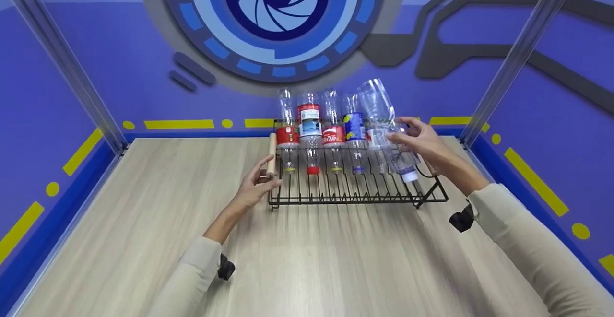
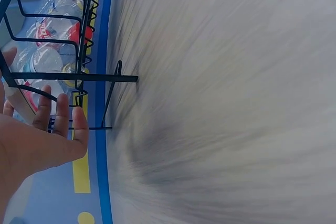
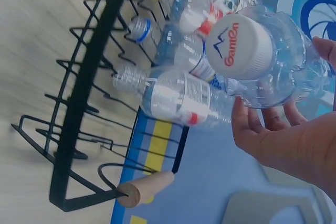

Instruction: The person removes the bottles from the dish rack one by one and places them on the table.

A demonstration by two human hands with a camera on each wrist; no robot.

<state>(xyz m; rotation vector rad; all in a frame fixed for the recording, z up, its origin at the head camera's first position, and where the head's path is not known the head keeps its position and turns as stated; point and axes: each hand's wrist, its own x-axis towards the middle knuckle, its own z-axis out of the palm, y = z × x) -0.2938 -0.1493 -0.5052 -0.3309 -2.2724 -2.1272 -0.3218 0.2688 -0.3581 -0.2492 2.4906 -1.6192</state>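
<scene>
My right hand (image 1: 422, 139) grips a clear plastic bottle (image 1: 376, 99) with thumb and fingers round its side. The bottle is tilted, base up, its white cap (image 3: 240, 46) pointing down and toward me, over the right part of a black wire rack (image 1: 345, 201). Several clear bottles lean cap-end down in the rack, among them a red-capped one (image 1: 310, 120) and a blue-labelled one (image 1: 354, 125). A capless bottle (image 3: 176, 95) leans beside the held one. My left hand (image 1: 249, 187) holds the rack at the lower end of its left wooden handle (image 1: 272, 154), thumb by the front corner.
The rack stands on a wood-grain table (image 1: 307, 259) near the blue back wall (image 1: 105, 43). Its right wooden handle (image 3: 147, 187) lies below the right hand. Metal posts (image 1: 523, 53) rise at both back corners, with side walls running forward.
</scene>
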